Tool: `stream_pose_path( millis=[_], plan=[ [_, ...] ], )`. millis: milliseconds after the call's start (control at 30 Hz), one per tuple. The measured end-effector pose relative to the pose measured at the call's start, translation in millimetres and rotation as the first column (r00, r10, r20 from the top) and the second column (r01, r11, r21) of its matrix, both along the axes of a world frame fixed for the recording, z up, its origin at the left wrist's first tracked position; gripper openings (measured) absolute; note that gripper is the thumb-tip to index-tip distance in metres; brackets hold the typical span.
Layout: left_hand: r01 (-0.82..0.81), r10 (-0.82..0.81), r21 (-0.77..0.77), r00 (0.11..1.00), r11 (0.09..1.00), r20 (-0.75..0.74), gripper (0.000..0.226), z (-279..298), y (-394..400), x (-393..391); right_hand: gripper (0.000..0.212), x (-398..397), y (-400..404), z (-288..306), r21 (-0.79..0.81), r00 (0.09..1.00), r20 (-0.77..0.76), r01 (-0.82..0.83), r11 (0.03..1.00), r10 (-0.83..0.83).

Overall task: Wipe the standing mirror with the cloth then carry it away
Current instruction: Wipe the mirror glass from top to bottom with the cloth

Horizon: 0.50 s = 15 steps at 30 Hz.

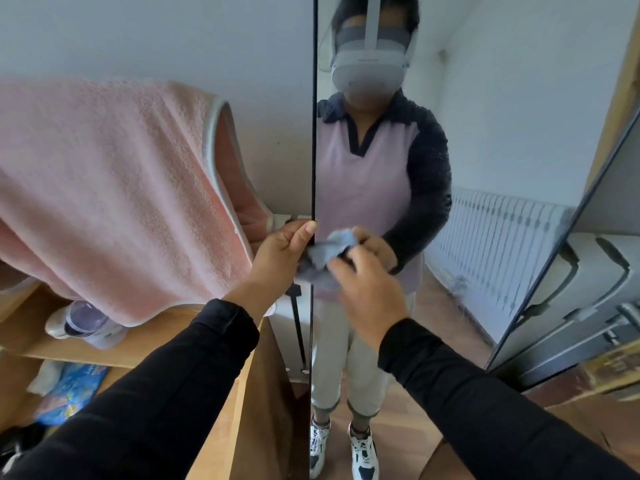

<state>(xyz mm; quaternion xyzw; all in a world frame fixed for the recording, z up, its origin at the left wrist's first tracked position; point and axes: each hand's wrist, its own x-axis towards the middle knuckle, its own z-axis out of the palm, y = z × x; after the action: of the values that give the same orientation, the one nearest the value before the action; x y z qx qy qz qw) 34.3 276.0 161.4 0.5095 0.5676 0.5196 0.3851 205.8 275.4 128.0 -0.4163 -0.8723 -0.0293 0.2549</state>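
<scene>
In front of the white wall, the standing mirror [485,168] is rising upright from the wooden floor, a tall pane in a thin black frame, reflecting the person and a white radiator. The left hand [280,258] is gripping the mirror's left edge, thumb lying on the front. The right hand [367,292] is pressing a crumpled grey-blue cloth [320,261] against the glass near that edge, its fingers curling round the cloth. Just left of the mirror, a pink towel [114,188] is hanging over a wooden shelf [145,337].
</scene>
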Motion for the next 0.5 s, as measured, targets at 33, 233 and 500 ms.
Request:
stream_pose_path(
  millis=[33, 233, 500],
  plan=[
    [-0.003, 0.003, 0.007, 1.000, 1.000, 0.023, 0.026, 1, 0, 1, 0.052, -4, 5, 13, 0.020, 0.997, -0.056, 0.048, 0.999, -0.047],
    [-0.012, 0.012, 0.001, 1.000, 1.000, 0.007, 0.034, 2, -1, 2, 0.043, -21, -4, 13, 0.026, 0.999, -0.014, 0.049, 0.998, -0.049],
    [-0.023, 0.022, -0.038, 1.000, 0.999, -0.017, 0.033, 2, -2, 2, 0.040, 40, -16, -31, 0.062, 0.984, 0.128, 0.113, 0.992, -0.121]
  ],
)
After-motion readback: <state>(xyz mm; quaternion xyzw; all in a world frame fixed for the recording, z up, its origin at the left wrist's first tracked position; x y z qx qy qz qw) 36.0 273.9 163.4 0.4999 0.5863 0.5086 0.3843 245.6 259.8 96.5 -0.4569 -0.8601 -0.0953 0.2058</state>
